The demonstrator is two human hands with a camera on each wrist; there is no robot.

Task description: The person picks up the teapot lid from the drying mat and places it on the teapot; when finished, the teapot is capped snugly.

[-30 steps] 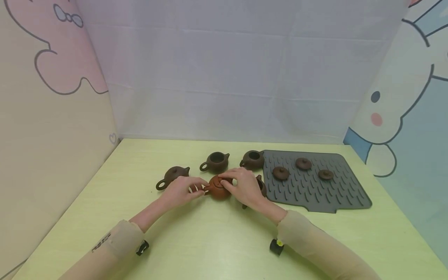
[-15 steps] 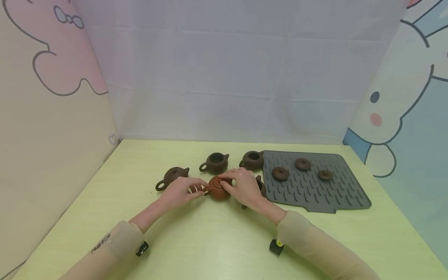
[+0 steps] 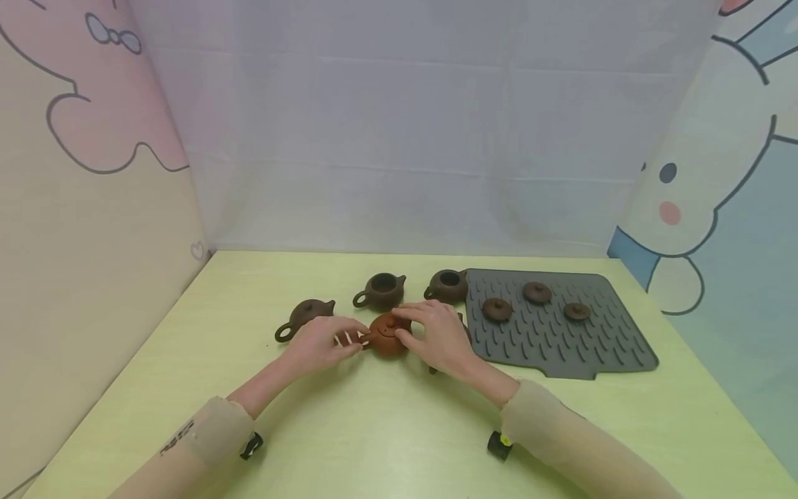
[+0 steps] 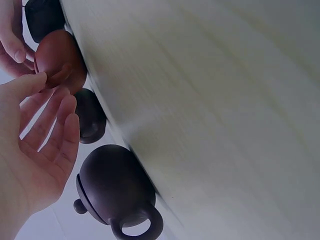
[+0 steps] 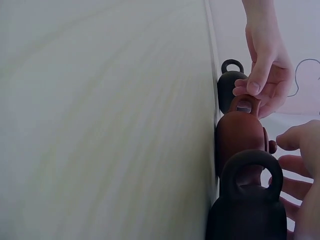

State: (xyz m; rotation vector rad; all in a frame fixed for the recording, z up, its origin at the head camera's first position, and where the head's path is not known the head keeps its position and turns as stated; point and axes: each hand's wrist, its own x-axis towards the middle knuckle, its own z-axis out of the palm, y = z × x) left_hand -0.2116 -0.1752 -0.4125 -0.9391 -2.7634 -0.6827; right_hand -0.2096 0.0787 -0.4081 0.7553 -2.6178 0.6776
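Note:
A reddish-brown teapot [image 3: 388, 343] stands mid-table with its lid [image 3: 391, 327] seated on top. My left hand [image 3: 324, 343] pinches its loop handle [image 4: 61, 75] between thumb and forefinger. My right hand [image 3: 439, 336] is over the teapot's right side, fingers spread loosely; in the right wrist view its thumb is just off the lid knob [image 5: 272, 146]. A dark brown lidded teapot [image 3: 307, 313] is left of the left hand. Another dark teapot [image 5: 247, 217] stands beside the red one, mostly hidden by the right hand in the head view.
Behind the hands are two lidless dark teapots, one at the centre [image 3: 379, 298] and one [image 3: 445, 291] by the mat's corner. A grey ridged mat [image 3: 561, 346] on the right bears three dark lids [image 3: 497, 310]. White cloth [image 3: 399, 152] backs the pale table [image 3: 374, 430].
The right hand has drawn slightly to the right, off the lid knob, which now shows. The left hand keeps its pinch on the handle. The head view has shifted a little.

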